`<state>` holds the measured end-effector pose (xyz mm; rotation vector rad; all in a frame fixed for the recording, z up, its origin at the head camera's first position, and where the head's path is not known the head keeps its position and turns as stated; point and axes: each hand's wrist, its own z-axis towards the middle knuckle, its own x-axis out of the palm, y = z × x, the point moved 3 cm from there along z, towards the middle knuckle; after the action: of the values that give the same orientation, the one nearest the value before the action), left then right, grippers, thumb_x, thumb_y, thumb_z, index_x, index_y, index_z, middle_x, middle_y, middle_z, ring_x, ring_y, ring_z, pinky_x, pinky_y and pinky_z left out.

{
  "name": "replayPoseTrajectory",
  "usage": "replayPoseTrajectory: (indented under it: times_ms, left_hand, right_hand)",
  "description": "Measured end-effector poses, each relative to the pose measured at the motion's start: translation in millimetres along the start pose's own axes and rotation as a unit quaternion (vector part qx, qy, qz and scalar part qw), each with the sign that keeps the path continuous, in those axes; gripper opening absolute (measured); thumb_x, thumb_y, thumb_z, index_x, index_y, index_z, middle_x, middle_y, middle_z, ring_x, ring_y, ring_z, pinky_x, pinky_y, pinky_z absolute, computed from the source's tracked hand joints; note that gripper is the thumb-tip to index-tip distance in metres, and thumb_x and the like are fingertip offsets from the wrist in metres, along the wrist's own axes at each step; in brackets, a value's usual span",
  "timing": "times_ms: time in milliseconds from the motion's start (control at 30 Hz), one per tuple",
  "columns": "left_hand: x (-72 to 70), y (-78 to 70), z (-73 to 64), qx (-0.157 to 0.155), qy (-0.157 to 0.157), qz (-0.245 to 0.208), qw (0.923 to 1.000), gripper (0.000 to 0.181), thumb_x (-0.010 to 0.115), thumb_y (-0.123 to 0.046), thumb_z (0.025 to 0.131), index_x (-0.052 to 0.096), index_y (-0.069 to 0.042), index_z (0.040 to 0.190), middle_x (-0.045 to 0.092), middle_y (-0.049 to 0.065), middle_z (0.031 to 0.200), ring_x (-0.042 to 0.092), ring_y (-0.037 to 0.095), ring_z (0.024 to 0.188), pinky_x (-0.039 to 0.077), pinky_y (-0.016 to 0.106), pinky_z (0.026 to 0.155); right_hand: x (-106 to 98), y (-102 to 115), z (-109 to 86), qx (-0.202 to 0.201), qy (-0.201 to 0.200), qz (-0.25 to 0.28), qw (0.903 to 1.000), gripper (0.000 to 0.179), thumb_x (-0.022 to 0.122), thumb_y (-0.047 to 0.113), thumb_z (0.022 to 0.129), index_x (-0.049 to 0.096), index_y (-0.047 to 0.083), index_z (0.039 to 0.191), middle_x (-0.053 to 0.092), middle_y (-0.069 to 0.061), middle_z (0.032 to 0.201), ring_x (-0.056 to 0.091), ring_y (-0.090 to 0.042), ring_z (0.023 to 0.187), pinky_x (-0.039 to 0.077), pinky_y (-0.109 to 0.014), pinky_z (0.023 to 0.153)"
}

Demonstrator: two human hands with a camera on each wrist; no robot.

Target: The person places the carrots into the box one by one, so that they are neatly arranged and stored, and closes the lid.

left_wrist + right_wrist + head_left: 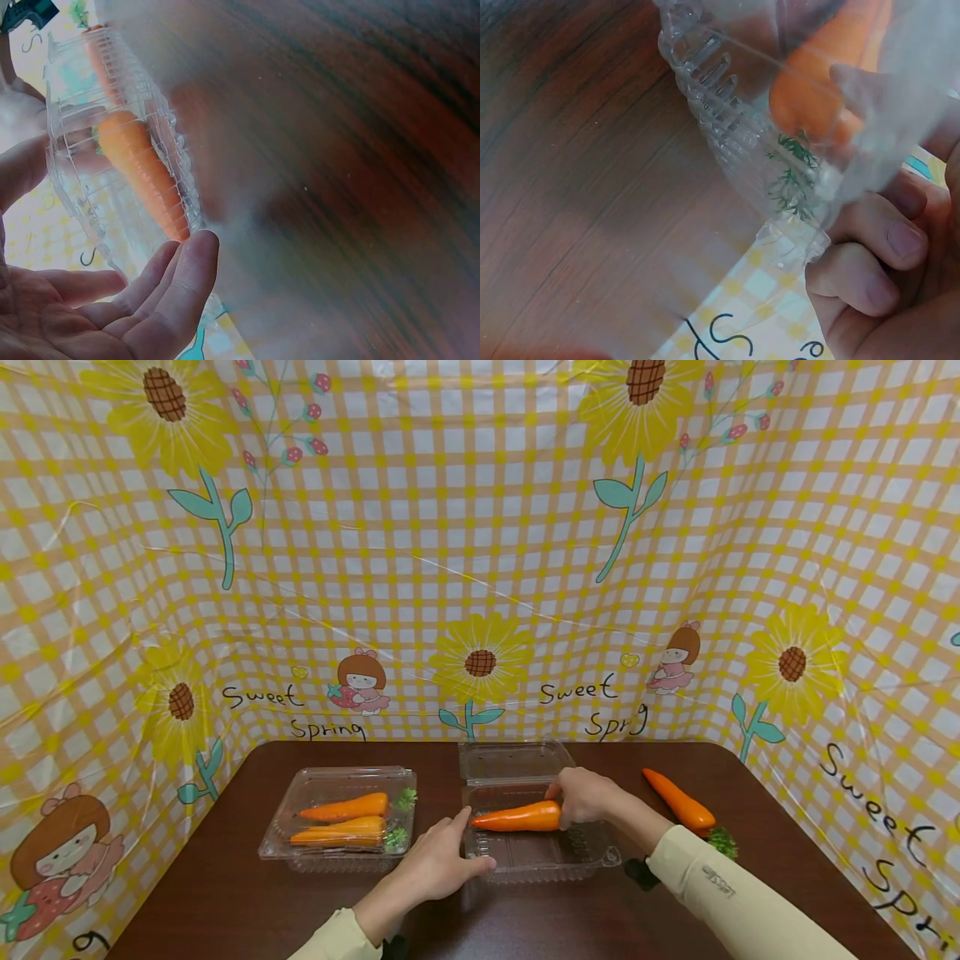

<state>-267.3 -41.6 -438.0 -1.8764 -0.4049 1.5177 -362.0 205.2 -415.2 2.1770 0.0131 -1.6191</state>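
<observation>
A clear plastic clamshell box lies open at the middle of the table, its lid folded back toward the far edge. Inside its tray is an orange carrot, tip to the left. My right hand reaches in over the right side and grips the carrot's thick end; green leaves show through the plastic in the right wrist view. Against the box's left side rests my left hand, fingers fairly straight and thumb spread near the front left corner. The left wrist view shows its fingertips by the box wall.
To the left stands a second clear box with carrots and green tops inside, its lid down. Another carrot lies on the dark wooden table at the right. A checked cloth encloses the table's back and sides.
</observation>
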Motion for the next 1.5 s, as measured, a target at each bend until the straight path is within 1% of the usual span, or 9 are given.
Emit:
replayPoseTrajectory:
  times_ms: [300, 533, 633, 1100, 1133, 1200, 1267, 1367, 1500]
  left_hand:
    - [1.3, -0.4, -1.1, -0.008, 0.003, -0.004, 1.0000, 0.090, 0.074, -0.050, 0.088, 0.035, -0.009, 0.157, 0.043, 0.026, 0.153, 0.042, 0.045, 0.140, 0.038, 0.066, 0.106]
    - [2.9, -0.5, -1.7, -0.002, -0.001, -0.002, 1.0000, 0.090, 0.074, -0.050, 0.089, 0.035, -0.008, 0.157, 0.043, 0.026, 0.152, 0.042, 0.046, 0.140, 0.037, 0.067, 0.106]
    - [3.2, -0.7, -1.8, -0.001, 0.000, -0.001, 1.0000, 0.090, 0.074, -0.050, 0.089, 0.034, -0.007, 0.157, 0.043, 0.026, 0.152, 0.043, 0.045, 0.139, 0.038, 0.066, 0.105]
    - [3.0, -2.1, -1.2, 0.000, 0.002, -0.001, 1.0000, 0.090, 0.074, -0.050, 0.089, 0.034, -0.006, 0.157, 0.044, 0.026, 0.152, 0.044, 0.044, 0.139, 0.039, 0.065, 0.106]
    - [2.7, -2.6, -1.3, 0.000, 0.002, -0.001, 1.0000, 0.091, 0.074, -0.050, 0.089, 0.034, -0.006, 0.157, 0.044, 0.026, 0.152, 0.044, 0.044, 0.139, 0.039, 0.065, 0.106]
    - [2.3, -3.0, -1.1, -0.001, 0.001, -0.001, 1.0000, 0.091, 0.074, -0.050, 0.089, 0.034, -0.006, 0.157, 0.044, 0.025, 0.152, 0.044, 0.043, 0.139, 0.039, 0.064, 0.106]
    - [2.1, -3.2, -1.0, -0.002, 0.001, -0.001, 1.0000, 0.091, 0.074, -0.050, 0.089, 0.034, -0.006, 0.157, 0.044, 0.025, 0.152, 0.044, 0.043, 0.140, 0.039, 0.064, 0.107]
    - [2.3, -3.0, -0.9, -0.003, 0.000, -0.001, 1.0000, 0.091, 0.074, -0.050, 0.088, 0.034, -0.006, 0.157, 0.044, 0.025, 0.153, 0.043, 0.042, 0.140, 0.038, 0.063, 0.107]
    - [2.5, -2.3, -1.4, -0.008, -0.001, -0.004, 1.0000, 0.091, 0.074, -0.050, 0.089, 0.034, -0.006, 0.157, 0.042, 0.024, 0.154, 0.042, 0.043, 0.141, 0.037, 0.064, 0.108]
  right_hand:
    - [-5.2, 4.3, -16.8, -0.020, -0.017, 0.039, 0.9989, 0.041, 0.085, 0.006, 0.077, 0.074, 0.006, 0.117, 0.072, -0.009, 0.112, 0.064, -0.018, 0.084, 0.054, -0.035, 0.068]
    - [-14.7, 1.2, -34.5, -0.026, -0.037, 0.091, 0.9949, 0.041, 0.082, 0.008, 0.082, 0.072, 0.005, 0.123, 0.056, -0.009, 0.062, 0.040, -0.013, 0.048, 0.036, -0.028, 0.052]
    - [-19.6, -4.1, -40.8, -0.028, -0.052, 0.105, 0.9928, 0.042, 0.082, 0.009, 0.083, 0.072, 0.005, 0.123, 0.051, -0.001, 0.060, 0.038, -0.012, 0.046, 0.037, -0.028, 0.053]
    - [-47.3, -45.1, -79.7, -0.004, -0.131, 0.175, 0.9758, 0.046, 0.077, 0.023, 0.089, 0.067, 0.004, 0.129, 0.034, 0.004, 0.058, 0.030, -0.012, 0.048, 0.032, -0.028, 0.050]
    - [-48.9, -49.2, -82.9, 0.001, -0.133, 0.179, 0.9749, 0.047, 0.076, 0.024, 0.089, 0.066, 0.004, 0.130, 0.035, 0.003, 0.059, 0.030, -0.013, 0.049, 0.032, -0.029, 0.051]
    - [-52.2, -57.1, -90.0, 0.006, -0.139, 0.176, 0.9745, 0.048, 0.076, 0.029, 0.090, 0.066, 0.005, 0.131, 0.056, -0.008, 0.072, 0.052, -0.021, 0.061, 0.041, -0.031, 0.058]
    - [-54.7, -65.1, -95.9, 0.008, -0.143, 0.173, 0.9745, 0.052, 0.075, 0.034, 0.091, 0.064, 0.005, 0.133, 0.066, -0.024, 0.103, 0.064, -0.038, 0.090, 0.051, -0.041, 0.073]
    - [-56.9, -77.1, -103.3, 0.021, -0.149, 0.175, 0.9731, 0.060, 0.074, 0.042, 0.091, 0.062, 0.005, 0.136, 0.044, -0.033, 0.149, 0.043, -0.054, 0.133, 0.048, -0.059, 0.096]
    - [-56.6, -93.2, -107.6, 0.041, -0.151, 0.205, 0.9662, 0.068, 0.074, 0.045, 0.090, 0.058, 0.001, 0.140, 0.034, -0.035, 0.154, 0.035, -0.056, 0.138, 0.042, -0.064, 0.102]
